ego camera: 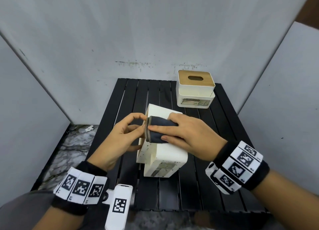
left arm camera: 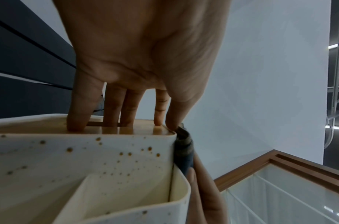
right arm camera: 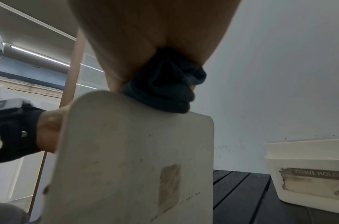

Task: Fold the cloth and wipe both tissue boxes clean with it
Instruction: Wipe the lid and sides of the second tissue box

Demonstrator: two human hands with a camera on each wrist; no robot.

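A white speckled tissue box (ego camera: 165,159) lies on its side in the middle of the black slatted table (ego camera: 224,143). My left hand (ego camera: 136,126) braces its left face, fingertips pressing the wooden lid (left arm camera: 126,130) and thumb at the top corner. My right hand (ego camera: 181,129) grips a folded dark cloth (ego camera: 158,126) and presses it on the box's upper side near the left edge. The right wrist view shows the cloth (right arm camera: 164,91) bunched under the fingers on the box (right arm camera: 136,151). A second white tissue box (ego camera: 196,90) with a wooden lid stands upright at the back right.
White panels wall in the table at the back and on both sides. To the left, marbled floor shows with a small white scrap (ego camera: 88,128) on it. The second box (right arm camera: 308,181) carries a worn label on its front.
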